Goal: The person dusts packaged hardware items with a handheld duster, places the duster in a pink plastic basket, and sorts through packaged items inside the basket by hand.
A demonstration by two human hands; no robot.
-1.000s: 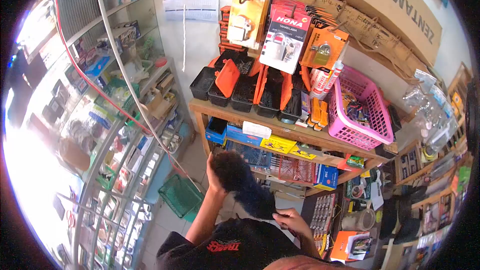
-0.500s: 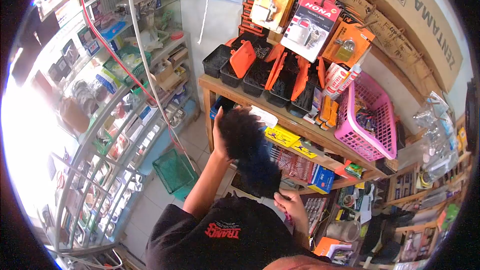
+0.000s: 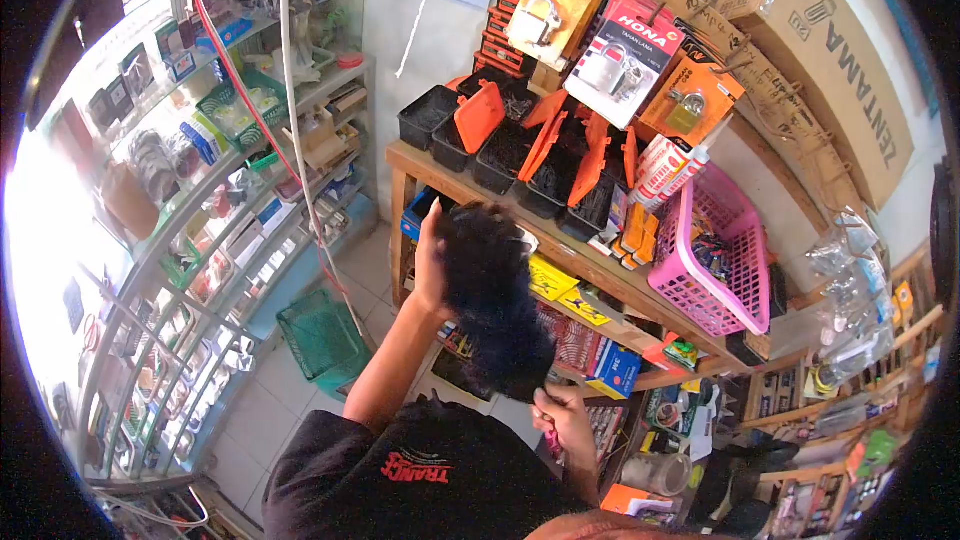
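Note:
A dark, fluffy black-blue duster [image 3: 495, 290] is held slanting in front of the wooden shelf, above my black shirt [image 3: 400, 470]. My left hand [image 3: 430, 265] holds the upper left side of the fluff, its fingers partly hidden by it. At the lower right end my right hand [image 3: 565, 420] is closed around the handle, of which a small pinkish part shows. Behind the duster are the lower shelf and a yellow packet [image 3: 565, 290].
Black bins [image 3: 495, 155] with orange lids stand on the wooden shelf [image 3: 610, 285] beside a pink basket [image 3: 705, 250]. Hanging padlock packs [image 3: 620, 60] are above. On the left are a glass display case [image 3: 215, 180] and a green basket [image 3: 325, 335] on the floor.
The duster and both hands have risen in the view, and the fluff now covers more of the shelf front. The camera view has shifted. Both hands keep their hold.

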